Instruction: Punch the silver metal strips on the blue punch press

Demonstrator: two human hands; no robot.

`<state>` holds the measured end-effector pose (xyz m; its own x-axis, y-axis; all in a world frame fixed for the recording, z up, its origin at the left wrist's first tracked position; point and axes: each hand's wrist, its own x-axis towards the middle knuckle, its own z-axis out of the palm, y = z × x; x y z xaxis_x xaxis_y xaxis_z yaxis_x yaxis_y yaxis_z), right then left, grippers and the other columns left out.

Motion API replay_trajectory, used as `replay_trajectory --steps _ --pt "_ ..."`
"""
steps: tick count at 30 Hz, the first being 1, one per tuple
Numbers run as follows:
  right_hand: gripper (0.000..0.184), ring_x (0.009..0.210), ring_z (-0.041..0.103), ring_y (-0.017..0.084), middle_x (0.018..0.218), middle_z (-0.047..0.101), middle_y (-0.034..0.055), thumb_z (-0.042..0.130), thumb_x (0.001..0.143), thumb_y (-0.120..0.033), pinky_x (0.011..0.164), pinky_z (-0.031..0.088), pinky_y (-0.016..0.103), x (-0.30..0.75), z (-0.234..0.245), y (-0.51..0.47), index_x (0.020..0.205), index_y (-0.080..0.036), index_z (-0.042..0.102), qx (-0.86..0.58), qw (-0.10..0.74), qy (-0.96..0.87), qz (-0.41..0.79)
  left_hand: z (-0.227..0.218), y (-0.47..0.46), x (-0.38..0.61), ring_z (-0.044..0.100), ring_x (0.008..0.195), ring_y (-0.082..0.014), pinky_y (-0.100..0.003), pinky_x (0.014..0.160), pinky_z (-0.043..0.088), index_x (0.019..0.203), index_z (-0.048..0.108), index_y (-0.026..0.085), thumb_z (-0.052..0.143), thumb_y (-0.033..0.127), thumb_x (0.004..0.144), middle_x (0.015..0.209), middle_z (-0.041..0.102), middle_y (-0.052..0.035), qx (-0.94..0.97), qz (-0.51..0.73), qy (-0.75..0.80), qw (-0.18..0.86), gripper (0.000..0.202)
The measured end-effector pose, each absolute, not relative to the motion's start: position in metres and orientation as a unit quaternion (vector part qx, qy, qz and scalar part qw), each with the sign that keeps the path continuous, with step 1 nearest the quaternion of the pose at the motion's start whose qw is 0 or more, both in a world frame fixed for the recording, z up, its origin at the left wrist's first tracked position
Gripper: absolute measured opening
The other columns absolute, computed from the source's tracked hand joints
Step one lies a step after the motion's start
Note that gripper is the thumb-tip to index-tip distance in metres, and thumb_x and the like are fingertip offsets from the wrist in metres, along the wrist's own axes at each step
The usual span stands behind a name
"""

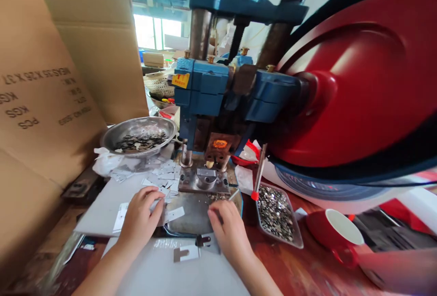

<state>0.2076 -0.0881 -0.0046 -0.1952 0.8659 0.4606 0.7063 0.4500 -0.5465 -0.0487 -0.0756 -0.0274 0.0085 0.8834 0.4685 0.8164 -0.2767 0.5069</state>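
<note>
A blue punch press (218, 91) stands in front of me, with a big red flywheel (362, 82) on its right. Its steel die block (205, 180) sits under the ram. My left hand (139, 216) rests palm down on small flat metal strips (170, 215) on the grey board, fingers curled over one. My right hand (228, 230) lies on the metal plate (191, 214) before the die, fingers bent, touching the plate near some tiny parts. Whether it pinches a part is hidden.
A steel bowl (139, 135) of dark small parts sits at the left. A clear tray (276, 214) of tiny shiny pieces lies right of the die. A red cup (336, 232) stands farther right. Large cardboard sheets (51, 82) wall the left side.
</note>
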Motion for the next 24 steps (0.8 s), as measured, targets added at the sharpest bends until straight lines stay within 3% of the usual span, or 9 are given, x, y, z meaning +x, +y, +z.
replay_trajectory --steps 4,10,15,18,20,22,24 --pt "0.016 0.076 0.058 0.017 0.080 0.063 0.0033 0.045 0.093 -0.023 0.069 0.046 0.028 0.201 -0.015 -0.117 0.083 -0.021 0.058 -0.490 0.365 -0.778 0.148 -0.020 -0.070 -0.068 0.057 0.099 -0.0249 -0.043 0.089 0.045 0.090 0.065 0.023 0.049 0.033 0.088 0.104 0.059 -0.0073 0.690 0.368 0.623 0.029 0.018" --pt "0.027 0.059 0.063 0.015 0.071 0.067 0.0021 0.040 0.095 -0.038 0.056 0.048 0.022 0.204 -0.035 -0.125 0.092 -0.022 0.061 -0.568 0.374 -0.707 0.193 -0.011 -0.066 -0.092 0.057 0.100 -0.0245 -0.042 0.091 0.043 0.089 0.065 0.022 0.048 0.038 0.088 0.103 0.061 -0.0072 0.674 0.367 0.641 0.019 0.024" --pt "0.038 0.060 0.066 0.015 0.074 0.071 0.0017 0.039 0.093 -0.050 0.059 0.050 0.019 0.202 -0.046 -0.124 0.107 -0.024 0.062 -0.572 0.383 -0.685 0.238 0.003 -0.064 -0.108 0.059 0.084 -0.0201 -0.035 0.080 0.046 0.068 0.059 0.022 0.036 0.038 0.093 0.083 0.062 -0.0042 0.703 0.336 0.624 0.068 0.038" --pt "0.044 0.051 0.062 0.015 0.058 0.065 -0.0014 0.039 0.091 -0.058 0.054 0.049 0.019 0.199 -0.048 -0.123 0.104 -0.024 0.064 -0.572 0.394 -0.676 0.247 0.024 -0.047 -0.121 0.059 0.093 -0.0211 -0.036 0.088 0.044 0.082 0.062 0.022 0.038 0.035 0.091 0.099 0.062 -0.0060 0.699 0.378 0.602 0.071 0.029" --pt "0.049 0.048 0.060 0.015 0.054 0.062 -0.0019 0.037 0.090 -0.062 0.052 0.048 0.019 0.197 -0.050 -0.121 0.102 -0.024 0.065 -0.570 0.405 -0.672 0.244 0.043 -0.024 -0.129 0.058 0.098 -0.0222 -0.039 0.092 0.043 0.095 0.063 0.022 0.050 0.035 0.084 0.111 0.060 -0.0066 0.673 0.425 0.596 0.106 0.022" --pt "0.052 0.047 0.060 0.014 0.053 0.061 -0.0018 0.035 0.089 -0.065 0.051 0.048 0.019 0.197 -0.054 -0.119 0.100 -0.025 0.066 -0.571 0.413 -0.668 0.239 0.065 0.007 -0.137 0.059 0.092 -0.0214 -0.039 0.089 0.045 0.104 0.063 0.024 0.065 0.033 0.072 0.111 0.062 -0.0043 0.599 0.478 0.611 0.199 0.033" --pt "0.051 0.046 0.060 0.014 0.052 0.061 -0.0021 0.035 0.089 -0.065 0.051 0.049 0.019 0.198 -0.059 -0.118 0.098 -0.026 0.067 -0.576 0.410 -0.668 0.233 0.086 0.044 -0.143 0.060 0.091 -0.0200 -0.036 0.086 0.046 0.105 0.062 0.023 0.069 0.030 0.070 0.109 0.063 -0.0042 0.569 0.506 0.611 0.217 0.036"
